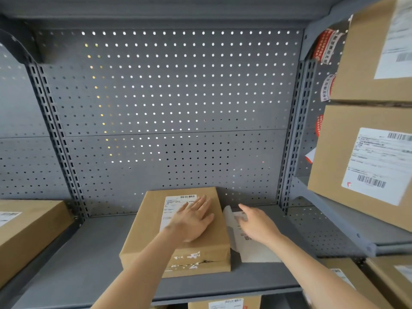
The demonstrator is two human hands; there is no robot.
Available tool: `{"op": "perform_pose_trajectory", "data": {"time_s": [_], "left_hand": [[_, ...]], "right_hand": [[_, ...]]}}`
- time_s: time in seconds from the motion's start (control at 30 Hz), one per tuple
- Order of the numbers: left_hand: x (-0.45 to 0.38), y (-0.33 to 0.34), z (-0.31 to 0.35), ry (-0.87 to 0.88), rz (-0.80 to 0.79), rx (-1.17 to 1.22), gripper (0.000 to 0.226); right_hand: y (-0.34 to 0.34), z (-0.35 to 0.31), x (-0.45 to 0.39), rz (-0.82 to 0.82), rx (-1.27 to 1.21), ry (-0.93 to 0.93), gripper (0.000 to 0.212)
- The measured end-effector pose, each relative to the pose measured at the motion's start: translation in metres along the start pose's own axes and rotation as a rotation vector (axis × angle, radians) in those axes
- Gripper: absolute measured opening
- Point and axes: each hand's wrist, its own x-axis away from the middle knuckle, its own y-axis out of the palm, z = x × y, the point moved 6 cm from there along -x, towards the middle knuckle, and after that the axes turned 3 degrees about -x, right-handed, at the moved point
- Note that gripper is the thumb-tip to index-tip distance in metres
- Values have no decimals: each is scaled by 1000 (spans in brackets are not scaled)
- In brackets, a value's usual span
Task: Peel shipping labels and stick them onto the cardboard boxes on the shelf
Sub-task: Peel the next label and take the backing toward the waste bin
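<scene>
From the head camera, a flat cardboard box (178, 233) lay on the grey metal shelf (89, 259), its long side running back toward the perforated back panel (169, 97). A white shipping label (172, 208) with a barcode along its far edge was stuck on the box's top face. The left hand (192, 220) lay flat on that top, palm down and fingers spread, covering the label's right part and holding nothing. The box's near edge showed torn white tape remnants (189, 260).

Just to the right of the box, a loose label sheet (249, 244) lay on the shelf, its left edge curling up against the box's side. The right hand (256, 226) was over this sheet with fingers open and stretched forward; whether it touched the paper could not be told.

A second box (24, 233) sat at the left end of the shelf, already labelled. On the right, two stacked labelled boxes (365, 130) stood on a neighbouring shelf, with red-and-white stickers (325, 44) visible behind them.
</scene>
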Motion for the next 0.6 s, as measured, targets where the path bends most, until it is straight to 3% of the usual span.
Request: {"op": "perform_pose_trajectory", "data": {"time_s": [0.6], "left_hand": [[-22, 5, 4, 48, 0, -8, 60]], "right_hand": [[21, 7, -16, 34, 186, 52, 51]]}}
